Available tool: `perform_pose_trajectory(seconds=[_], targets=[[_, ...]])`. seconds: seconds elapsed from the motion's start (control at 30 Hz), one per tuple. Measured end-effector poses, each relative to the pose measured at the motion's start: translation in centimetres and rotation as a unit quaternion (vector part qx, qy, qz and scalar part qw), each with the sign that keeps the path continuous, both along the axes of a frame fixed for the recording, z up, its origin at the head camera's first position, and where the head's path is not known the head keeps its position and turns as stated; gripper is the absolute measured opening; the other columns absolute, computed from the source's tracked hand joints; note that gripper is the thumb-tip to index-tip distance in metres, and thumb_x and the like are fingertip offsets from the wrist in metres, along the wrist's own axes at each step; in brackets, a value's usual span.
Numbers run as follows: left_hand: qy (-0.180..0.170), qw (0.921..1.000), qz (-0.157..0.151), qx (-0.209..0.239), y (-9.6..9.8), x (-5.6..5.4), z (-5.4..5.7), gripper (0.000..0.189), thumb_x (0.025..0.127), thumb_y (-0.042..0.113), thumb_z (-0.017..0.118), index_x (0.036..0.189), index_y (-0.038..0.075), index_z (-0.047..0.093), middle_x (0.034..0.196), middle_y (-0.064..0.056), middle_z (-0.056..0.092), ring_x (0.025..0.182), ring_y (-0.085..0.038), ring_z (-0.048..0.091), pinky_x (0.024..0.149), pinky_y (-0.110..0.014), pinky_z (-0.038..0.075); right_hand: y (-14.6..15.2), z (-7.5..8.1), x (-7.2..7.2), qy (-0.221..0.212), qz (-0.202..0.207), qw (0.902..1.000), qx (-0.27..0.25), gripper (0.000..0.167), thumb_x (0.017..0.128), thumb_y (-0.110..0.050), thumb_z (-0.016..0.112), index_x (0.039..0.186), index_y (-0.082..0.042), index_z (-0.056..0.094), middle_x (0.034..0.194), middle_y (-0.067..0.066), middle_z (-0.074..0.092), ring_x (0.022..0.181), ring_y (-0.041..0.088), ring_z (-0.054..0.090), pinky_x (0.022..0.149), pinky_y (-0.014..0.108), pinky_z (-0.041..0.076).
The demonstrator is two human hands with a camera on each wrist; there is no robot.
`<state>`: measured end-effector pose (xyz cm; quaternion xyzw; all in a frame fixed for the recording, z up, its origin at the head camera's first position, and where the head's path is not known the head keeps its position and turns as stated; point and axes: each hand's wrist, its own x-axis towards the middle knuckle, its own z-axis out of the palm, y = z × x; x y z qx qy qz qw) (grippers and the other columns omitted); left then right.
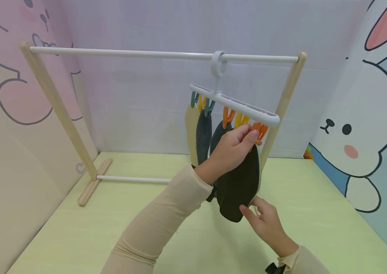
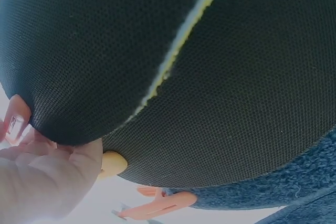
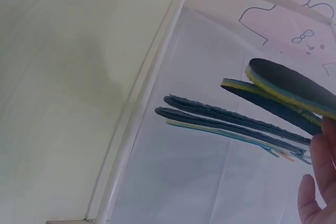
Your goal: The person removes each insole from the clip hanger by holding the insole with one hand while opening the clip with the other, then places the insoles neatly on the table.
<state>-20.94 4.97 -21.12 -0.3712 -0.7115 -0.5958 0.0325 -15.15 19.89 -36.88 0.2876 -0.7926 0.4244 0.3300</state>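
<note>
At the right end of a white hanger (image 1: 248, 110), my left hand (image 1: 229, 154) pinches an orange clothespin (image 1: 263, 131). Right below it hangs a black insole (image 1: 242, 182) with a thin pale edge. In the left wrist view, the left hand's fingers (image 2: 63, 169) lie against the puckered end of this insole (image 2: 94, 61), close to the clothespin (image 2: 17, 116). My right hand (image 1: 266, 222) holds the insole's lower right edge, thumb over its black face and fingers partly hidden behind. Several other insoles (image 3: 231, 119) hang beside it from clothespins.
The hanger hooks over the top white rod (image 1: 128, 53) of a wooden rack (image 1: 59, 106). A lower rod (image 1: 135, 179) joins its feet on the pale green table (image 1: 77, 236). Cartoon-printed panels (image 1: 357, 133) stand on both sides.
</note>
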Motion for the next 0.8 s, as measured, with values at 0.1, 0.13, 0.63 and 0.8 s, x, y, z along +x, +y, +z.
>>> perform_pose_trajectory(seconds=[0.1, 0.13, 0.63, 0.8], targets=[[0.0, 1.0, 0.0, 0.003, 0.04, 0.12, 0.03, 0.026, 0.103, 0.013, 0.044, 0.115, -0.006, 0.057, 0.078, -0.01, 0.054, 0.065, -0.011, 0.043, 0.06, -0.019, 0.036, -0.25, 0.36, -0.14, 0.015, -0.017, 0.9993, -0.029, 0.011, 0.083, 0.003, 0.07, 0.094, 0.001, 0.067, 0.081, -0.002, 0.068, 0.078, 0.0, 0.058, 0.073, 0.015, 0.042], [0.0, 1.0, 0.001, 0.005, 0.05, 0.13, 0.04, 0.025, 0.103, 0.012, 0.044, 0.114, -0.006, 0.057, 0.079, -0.01, 0.054, 0.065, -0.011, 0.043, 0.06, -0.019, 0.036, -0.34, 0.47, -0.18, 0.018, -0.021, 0.9989, -0.036, 0.011, 0.083, 0.004, 0.07, 0.093, 0.001, 0.067, 0.082, -0.004, 0.068, 0.078, -0.001, 0.058, 0.073, 0.015, 0.042], [-0.052, 0.9985, 0.008, 0.014, 0.28, -0.04, -0.06, 0.034, 0.106, 0.018, 0.033, 0.103, -0.007, 0.056, 0.078, -0.011, 0.053, 0.102, -0.021, 0.064, 0.072, -0.02, 0.039, -0.73, 0.55, -0.07, 0.011, 0.006, 0.9987, -0.05, 0.011, 0.082, 0.007, 0.068, 0.093, 0.003, 0.067, 0.09, -0.008, 0.069, 0.085, -0.005, 0.06, 0.079, 0.012, 0.043], [-0.035, 0.9991, 0.019, 0.011, 0.55, -0.17, 0.05, 0.029, 0.105, 0.016, 0.037, 0.086, -0.002, 0.049, 0.069, -0.005, 0.044, 0.097, -0.021, 0.063, 0.066, -0.021, 0.037, -0.44, 0.59, -0.32, 0.011, 0.004, 0.9988, -0.047, 0.009, 0.083, 0.005, 0.068, 0.091, 0.002, 0.067, 0.084, -0.006, 0.069, 0.082, -0.005, 0.058, 0.075, 0.012, 0.042]])
